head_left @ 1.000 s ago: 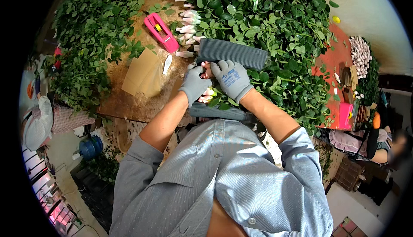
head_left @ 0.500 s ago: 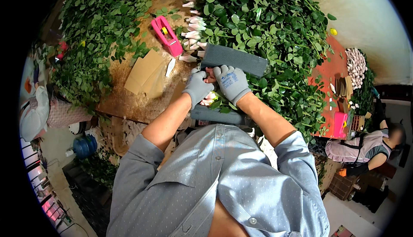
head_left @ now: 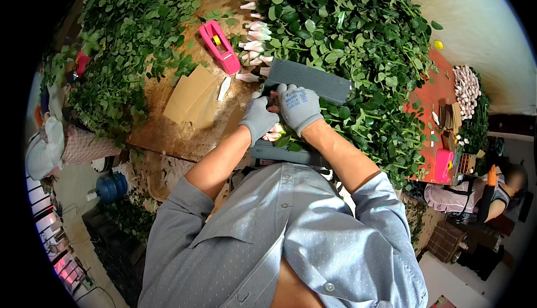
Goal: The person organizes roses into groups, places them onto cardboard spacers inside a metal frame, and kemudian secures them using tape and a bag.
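Both my hands wear grey gloves and work close together between two dark ribbed boards. My left hand (head_left: 259, 116) has its fingers curled inward, the tips meeting something pinkish that I cannot make out. Beside it, my right hand (head_left: 299, 106) is bent over with its knuckles up, against the near edge of the upper ribbed board (head_left: 310, 80). Pale pink rose buds (head_left: 273, 134) with green leaves show just below my hands. The lower ribbed board (head_left: 288, 152) lies close to my body. What my fingertips grip is mostly hidden.
A pink tape dispenser (head_left: 220, 46) and brown cardboard sheets (head_left: 191, 95) lie on the worn table (head_left: 162, 134). Leafy rose stems (head_left: 347, 28) are heaped at right, more foliage (head_left: 120, 45) at left. A co-worker (head_left: 492, 193) is at far right, another person (head_left: 47, 148) at far left.
My hands stay at the boards, the right one slightly farther left. The co-worker at far right has raised an orange-palmed gloved hand. The whole view has shifted a little.
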A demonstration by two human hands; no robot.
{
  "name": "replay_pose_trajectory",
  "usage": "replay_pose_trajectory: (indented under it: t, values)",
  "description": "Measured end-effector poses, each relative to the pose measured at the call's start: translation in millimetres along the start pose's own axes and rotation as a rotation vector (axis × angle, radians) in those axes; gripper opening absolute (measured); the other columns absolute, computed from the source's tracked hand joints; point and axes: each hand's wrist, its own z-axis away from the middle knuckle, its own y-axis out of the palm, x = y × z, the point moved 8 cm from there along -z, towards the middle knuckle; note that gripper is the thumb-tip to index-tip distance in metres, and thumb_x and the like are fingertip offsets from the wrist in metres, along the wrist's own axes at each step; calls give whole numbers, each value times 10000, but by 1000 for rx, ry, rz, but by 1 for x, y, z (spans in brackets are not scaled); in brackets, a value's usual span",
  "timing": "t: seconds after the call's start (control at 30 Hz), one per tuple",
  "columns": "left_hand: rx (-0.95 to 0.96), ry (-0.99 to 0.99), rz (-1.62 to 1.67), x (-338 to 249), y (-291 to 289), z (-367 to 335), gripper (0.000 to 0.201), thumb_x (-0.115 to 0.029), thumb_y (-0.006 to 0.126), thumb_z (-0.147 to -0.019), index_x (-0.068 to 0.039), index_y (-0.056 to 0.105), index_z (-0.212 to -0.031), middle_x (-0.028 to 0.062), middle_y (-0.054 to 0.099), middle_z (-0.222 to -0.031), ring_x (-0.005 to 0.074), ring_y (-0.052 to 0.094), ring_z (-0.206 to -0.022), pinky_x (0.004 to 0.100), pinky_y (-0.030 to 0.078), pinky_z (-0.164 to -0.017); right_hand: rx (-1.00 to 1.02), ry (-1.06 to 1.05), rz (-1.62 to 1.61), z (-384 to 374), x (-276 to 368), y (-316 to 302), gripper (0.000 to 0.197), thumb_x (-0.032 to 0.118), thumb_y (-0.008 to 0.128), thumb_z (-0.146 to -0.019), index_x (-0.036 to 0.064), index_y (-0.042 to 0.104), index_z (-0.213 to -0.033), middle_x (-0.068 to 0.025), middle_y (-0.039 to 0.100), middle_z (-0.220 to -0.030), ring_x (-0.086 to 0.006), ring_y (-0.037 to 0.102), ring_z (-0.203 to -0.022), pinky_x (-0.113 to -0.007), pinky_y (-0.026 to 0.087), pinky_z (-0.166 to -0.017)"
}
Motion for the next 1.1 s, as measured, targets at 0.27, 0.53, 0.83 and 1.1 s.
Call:
replay_pose_trajectory:
  t: [0.27, 0.53, 0.83, 1.1]
  values:
    - [26, 42, 153, -9, -5, 2, 172, -70, 727, -705, -19, 686, -863, 179, 612, -1126, 323, 613, -1050, 385, 512, -912, -97, -74, 65, 6, 0, 11, 347, 399, 643, -960, 90, 628, -1117, -115, 694, -996, -290, 706, -880, -440, 539, -719]
    - [-324, 160, 56, -33, -70, 39, 305, -170, 721, -924, 23, 713, -1160, 176, 704, -1168, 305, 663, -1125, 389, 509, -1012, -214, -56, 18, 29, -2, 6, 315, 219, 613, -926, 74, 626, -1206, -111, 654, -1079, -288, 649, -992, -428, 514, -791]
    - [-23, 516, -286, -119, -32, 65, 293, -88, 666, -921, 0, 698, -1198, 190, 666, -1246, 378, 615, -1179, 431, 488, -1041, -509, 77, -362, 72, -32, -51, 386, 178, 708, -913, 29, 622, -1259, -162, 667, -1091, -361, 648, -1016, -458, 528, -890]
    - [26, 582, -600, -109, 2, 61, 489, -200, 668, -924, 21, 597, -1354, 219, 526, -1484, 419, 471, -1384, 524, 387, -1135, -525, 515, -90, 151, -152, -18, 310, 244, 712, -914, 57, 649, -1153, -164, 639, -1218, -357, 585, -1167, -479, 471, -958]
